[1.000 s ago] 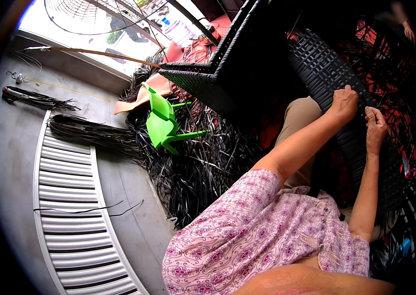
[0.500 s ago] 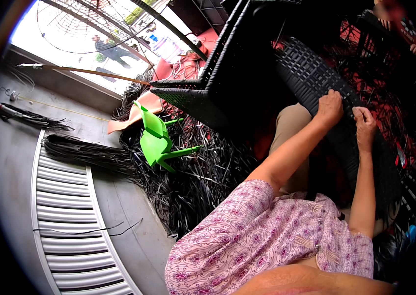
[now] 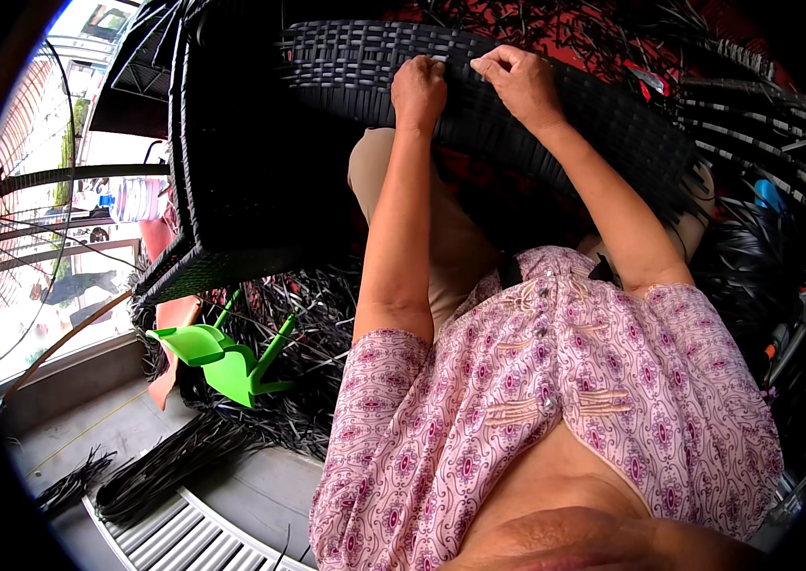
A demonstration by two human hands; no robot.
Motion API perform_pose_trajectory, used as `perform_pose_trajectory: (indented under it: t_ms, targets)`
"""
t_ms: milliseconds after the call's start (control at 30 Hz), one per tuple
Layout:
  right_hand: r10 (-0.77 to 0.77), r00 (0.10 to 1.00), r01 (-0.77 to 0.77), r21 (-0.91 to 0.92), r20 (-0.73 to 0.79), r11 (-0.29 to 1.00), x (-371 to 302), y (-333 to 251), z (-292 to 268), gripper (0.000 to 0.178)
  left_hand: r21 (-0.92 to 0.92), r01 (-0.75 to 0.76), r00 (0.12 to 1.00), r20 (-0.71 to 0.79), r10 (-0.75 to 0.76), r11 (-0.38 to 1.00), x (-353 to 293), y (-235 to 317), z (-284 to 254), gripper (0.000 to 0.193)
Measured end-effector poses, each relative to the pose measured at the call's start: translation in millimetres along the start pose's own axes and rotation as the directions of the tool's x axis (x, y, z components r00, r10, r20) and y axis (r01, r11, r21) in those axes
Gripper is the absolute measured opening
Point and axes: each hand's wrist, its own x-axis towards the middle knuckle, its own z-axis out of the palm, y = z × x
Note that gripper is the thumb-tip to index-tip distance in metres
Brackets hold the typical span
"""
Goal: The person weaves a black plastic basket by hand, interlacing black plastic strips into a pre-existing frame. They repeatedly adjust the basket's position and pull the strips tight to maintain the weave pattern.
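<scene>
A long, curved black woven panel (image 3: 355, 67) lies across my knees, its loose strand ends showing at the left and right. My left hand (image 3: 419, 93) rests on the weave with curled fingers, thumb and fingertips pressed together. A little to its right, my right hand (image 3: 522, 86) is closed in a pinch over the same panel. Whatever thin piece is between the fingers of either hand blends into the dark weave and cannot be made out.
To the left stands a large black woven furniture frame (image 3: 179, 143). A bright green child's chair (image 3: 227, 371) lies among heaped black strips (image 3: 308, 333). White slats (image 3: 184, 538) and a bundle of black strips (image 3: 169, 466) are at lower left. Another woven frame (image 3: 755, 119) is at right.
My view has swung to the right, so the panel and both hands appear higher and further left. Both hands stay at the panel, with their fingers still closed.
</scene>
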Motion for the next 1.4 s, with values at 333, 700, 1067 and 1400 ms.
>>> perform_pose_trajectory:
  t_ms: [333, 700, 1067, 1400]
  targets:
    - [-0.047, 0.998, 0.064, -0.446, 0.051, 0.893, 4.0, -1.9, 21.4, 0.023, 0.006, -0.013, 1.0, -0.006, 0.013, 1.0, -1.3, -4.7, 3.3, 0.026]
    - [-0.105, 0.987, 0.152, -0.519, 0.119, 0.841, 6.3, -7.9, 28.6, 0.027, -0.407, 0.165, 0.986, 0.079, -0.145, 0.898, -4.4, -5.9, -3.4, 0.02]
    - [-0.293, 0.954, 0.299, -0.305, 0.066, 0.904, 16.0, -13.4, 25.6, 0.032, -0.789, 0.026, 0.899, -0.25, -0.359, 0.613, 17.7, -27.8, -49.2, 0.011]
    - [-0.289, 0.881, 0.143, 0.371, 0.374, 0.918, 63.9, -66.4, 50.2, 0.028, -0.683, -0.141, 0.944, -0.311, -0.11, 0.717, 13.5, 16.4, -114.4, 0.009]
